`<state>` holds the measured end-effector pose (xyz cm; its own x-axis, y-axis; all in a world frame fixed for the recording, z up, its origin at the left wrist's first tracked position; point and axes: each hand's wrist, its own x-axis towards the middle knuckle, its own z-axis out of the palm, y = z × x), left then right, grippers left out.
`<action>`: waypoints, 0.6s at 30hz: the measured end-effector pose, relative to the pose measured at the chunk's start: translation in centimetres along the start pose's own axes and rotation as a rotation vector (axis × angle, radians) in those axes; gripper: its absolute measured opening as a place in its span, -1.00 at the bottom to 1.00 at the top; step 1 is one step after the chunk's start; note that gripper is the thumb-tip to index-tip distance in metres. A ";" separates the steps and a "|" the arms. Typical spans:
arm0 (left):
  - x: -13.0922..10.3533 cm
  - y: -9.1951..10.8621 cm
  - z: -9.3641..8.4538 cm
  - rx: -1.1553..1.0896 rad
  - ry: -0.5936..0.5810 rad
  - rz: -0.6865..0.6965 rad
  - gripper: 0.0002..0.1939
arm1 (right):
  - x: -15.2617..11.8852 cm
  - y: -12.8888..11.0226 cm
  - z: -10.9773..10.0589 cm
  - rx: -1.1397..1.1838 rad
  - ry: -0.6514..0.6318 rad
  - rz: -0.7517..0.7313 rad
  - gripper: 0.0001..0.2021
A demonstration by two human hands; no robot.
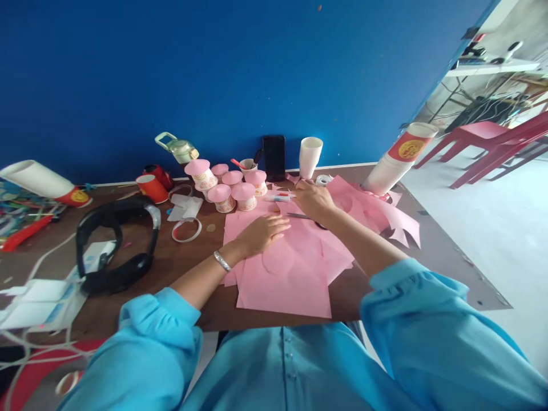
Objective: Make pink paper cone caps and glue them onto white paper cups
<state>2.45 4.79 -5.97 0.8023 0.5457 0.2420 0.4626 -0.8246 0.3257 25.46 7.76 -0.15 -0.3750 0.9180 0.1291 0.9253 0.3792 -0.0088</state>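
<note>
My left hand point(262, 233) lies with its fingers stretched out on sheets of pink paper point(286, 291). A round pink paper disc point(277, 260) rests on the top sheet, just below that hand. Farther back, my right hand point(314, 197) reaches over the paper, its fingers bent down and their tips mostly hidden. Beside it lie a white tube or pen with coloured marks point(280, 197) and a roll of white tape point(324, 180). Scissors point(299, 216) sit between my hands, their handles partly under my right forearm. Several small patterned paper cups point(245, 198) topped with pink discs stand behind my left hand.
Stacked white cups point(310, 157) and a black phone point(274, 157) stand by the blue wall. Pink scraps point(405, 222) and a leaning cup stack point(389, 162) are at right. Left are a black neck device point(117, 279), a tape ring point(186, 230), red cups point(153, 189) and a bottle point(178, 149).
</note>
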 end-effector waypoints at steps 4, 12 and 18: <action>0.7 -0.5 0.1 0.010 -0.019 0.003 -0.58 | 3.8 -1.7 1.3 0.111 -0.008 0.024 -0.67; 1.0 -0.3 0.4 0.019 0.086 -0.026 -0.60 | 3.9 -0.2 1.3 0.482 0.145 0.132 -0.75; 1.6 -0.2 0.4 0.041 0.125 -0.108 -0.64 | 0.5 -1.3 2.5 0.980 0.151 0.105 -0.61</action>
<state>3.80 5.80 -5.99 0.6954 0.6435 0.3200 0.5607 -0.7643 0.3186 23.90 8.02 -2.56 -0.2193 0.9539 0.2051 0.4719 0.2877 -0.8334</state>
